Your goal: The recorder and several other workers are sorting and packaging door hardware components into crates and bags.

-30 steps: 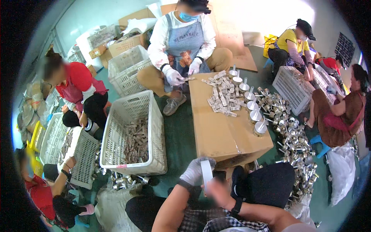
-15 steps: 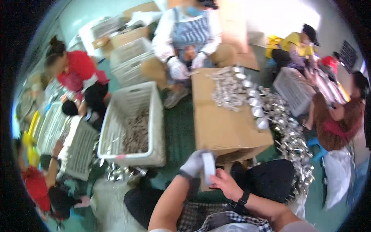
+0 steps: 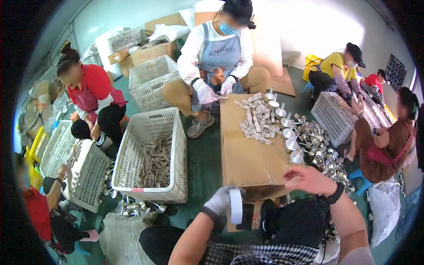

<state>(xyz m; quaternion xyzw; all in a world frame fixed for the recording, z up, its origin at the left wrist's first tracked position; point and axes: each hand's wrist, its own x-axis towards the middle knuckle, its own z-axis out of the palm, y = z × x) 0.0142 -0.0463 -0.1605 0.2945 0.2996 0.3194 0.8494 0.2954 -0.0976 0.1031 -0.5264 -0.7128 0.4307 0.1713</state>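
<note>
My gloved left hand (image 3: 220,201) grips a roll of white tape (image 3: 236,206) at the near side of a tall cardboard box (image 3: 240,159). My bare right hand (image 3: 309,180) is raised beside the box's near right corner, its fingers loosely apart and nothing visible in them. On the box top lies a pile of small flat pale strips (image 3: 258,123). Along its right edge runs a row of round silver discs with upright stems (image 3: 292,144). A dark flat rectangular object (image 3: 245,216) shows just below the tape roll, partly hidden.
A white crate (image 3: 182,154) with many grey-brown strips stands left of the box. Shiny metal parts (image 3: 324,154) are heaped at the right. Across the box sits a co-worker (image 3: 221,48) in a checked apron; several others work at crates on both sides.
My right hand has left the tape roll and moved up and right to the box corner. The left hand keeps the roll, slightly lower. The co-worker opposite now leans over the box's far edge.
</note>
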